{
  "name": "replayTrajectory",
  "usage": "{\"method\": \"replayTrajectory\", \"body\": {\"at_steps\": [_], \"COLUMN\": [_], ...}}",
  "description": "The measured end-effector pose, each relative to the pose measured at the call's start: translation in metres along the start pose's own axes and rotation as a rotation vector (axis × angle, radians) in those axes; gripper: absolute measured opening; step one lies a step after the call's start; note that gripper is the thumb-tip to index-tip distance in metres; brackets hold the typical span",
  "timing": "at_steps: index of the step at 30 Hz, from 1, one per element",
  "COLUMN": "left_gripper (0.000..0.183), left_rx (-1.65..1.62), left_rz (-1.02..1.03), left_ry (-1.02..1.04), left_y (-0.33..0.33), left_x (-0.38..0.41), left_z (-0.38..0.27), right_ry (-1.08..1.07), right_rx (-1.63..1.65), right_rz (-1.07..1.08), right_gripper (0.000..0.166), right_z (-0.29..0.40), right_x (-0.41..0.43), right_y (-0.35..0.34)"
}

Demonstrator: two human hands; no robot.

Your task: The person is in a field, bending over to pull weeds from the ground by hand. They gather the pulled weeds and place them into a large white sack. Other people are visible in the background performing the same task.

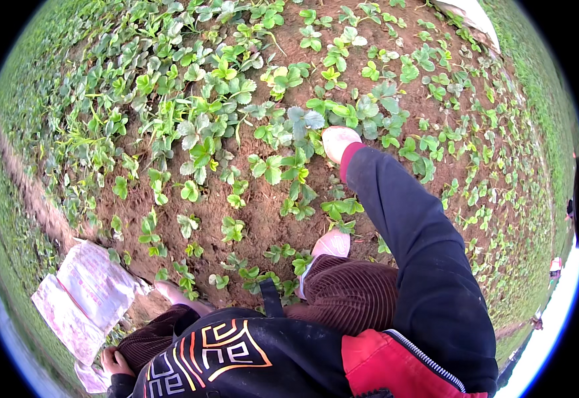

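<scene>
My right hand (339, 142) reaches forward into low strawberry plants (364, 112) at the centre right. Its fingers are mostly hidden by the leaves and by the angle, so what it touches or holds is unclear. Down at the lower left, my left hand (115, 362) lies by my knee, beside a whitish woven plastic sack (95, 286); its fingers look bent, and whether they grip anything cannot be made out. Brown corduroy trousers (354, 293) cover my legs.
Small strawberry plants (232, 229) stand scattered over brown soil (264, 204), denser at the upper left (160, 89). My feet (332, 244) rest among them. Another pale sack (473, 20) lies at the upper right, near a grassy strip (533, 89). Distant people (555, 266) appear at the right rim.
</scene>
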State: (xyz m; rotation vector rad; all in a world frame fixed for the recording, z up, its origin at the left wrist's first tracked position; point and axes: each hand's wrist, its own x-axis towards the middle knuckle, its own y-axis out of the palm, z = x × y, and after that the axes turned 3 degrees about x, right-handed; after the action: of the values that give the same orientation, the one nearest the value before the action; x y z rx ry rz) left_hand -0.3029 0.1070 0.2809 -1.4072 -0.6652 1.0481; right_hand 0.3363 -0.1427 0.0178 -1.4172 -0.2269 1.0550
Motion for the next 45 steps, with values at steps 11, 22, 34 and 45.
{"method": "replayTrajectory", "body": {"at_steps": [11, 22, 34, 45], "left_gripper": [0.009, 0.01, 0.008, 0.007], "left_rx": [0.009, 0.012, 0.012, 0.003], "left_rz": [0.007, 0.009, 0.06, 0.007], "left_ry": [0.012, -0.007, -0.027, -0.038], "left_y": [-0.002, 0.001, -0.003, -0.003], "left_x": [0.0, 0.003, 0.01, 0.008], "left_z": [0.0, -0.001, -0.007, -0.01], "right_ry": [-0.16, -0.149, -0.095, -0.088], "right_rx": [0.562, 0.379, 0.522, 0.181], "right_rz": [0.01, -0.028, -0.06, 0.126], "right_gripper": [0.019, 0.022, 0.014, 0.016], "right_z": [-0.015, 0.022, 0.019, 0.005], "right_x": [-0.029, -0.024, -0.009, -0.033], "right_y": [0.038, 0.02, 0.034, 0.038]}}
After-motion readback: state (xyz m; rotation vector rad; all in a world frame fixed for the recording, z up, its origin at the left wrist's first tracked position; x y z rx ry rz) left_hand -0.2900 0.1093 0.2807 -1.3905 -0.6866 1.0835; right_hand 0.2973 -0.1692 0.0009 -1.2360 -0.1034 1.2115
